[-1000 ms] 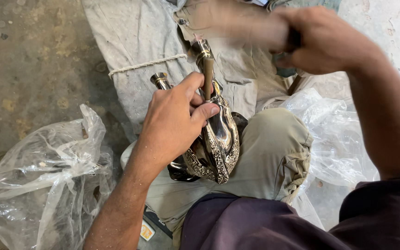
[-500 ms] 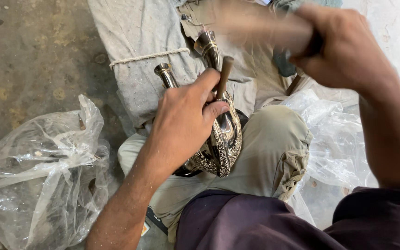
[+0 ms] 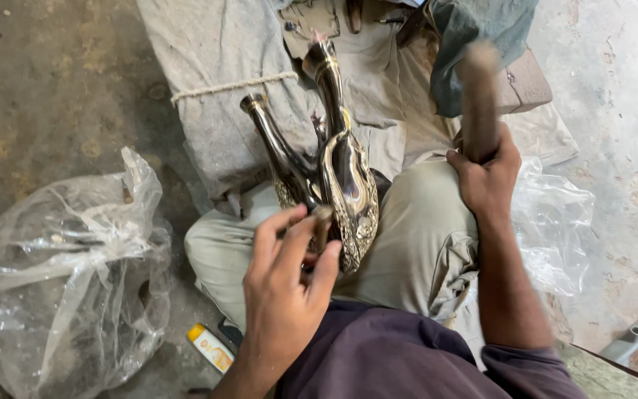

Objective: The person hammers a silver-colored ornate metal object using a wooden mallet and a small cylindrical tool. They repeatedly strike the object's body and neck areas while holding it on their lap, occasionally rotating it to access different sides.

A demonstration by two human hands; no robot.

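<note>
A shiny, engraved metal bird-shaped figure [image 3: 347, 174] with a long neck lies on my lap, and a second dark necked piece [image 3: 278, 148] lies beside it. My left hand [image 3: 289, 288] pinches a short rod-like tool [image 3: 323, 222] against the figure's lower, patterned end. My right hand [image 3: 487, 181] rests on my right knee and grips a wooden handle [image 3: 478, 96] that points up and away. The handle is blurred and its head cannot be made out.
A crumpled clear plastic bag [image 3: 60, 273] lies on the floor at left, and another plastic sheet [image 3: 555, 222] at right. Ahead are a grey cloth bundle tied with cord [image 3: 223, 89] and a blue-grey cloth [image 3: 481, 37]. A small yellow-and-white tube [image 3: 212, 347] lies by my left leg.
My right hand dropped from raised at the top of view to my knee, still gripping the handle. My left hand slid from the figure's upper body down to its lower end.
</note>
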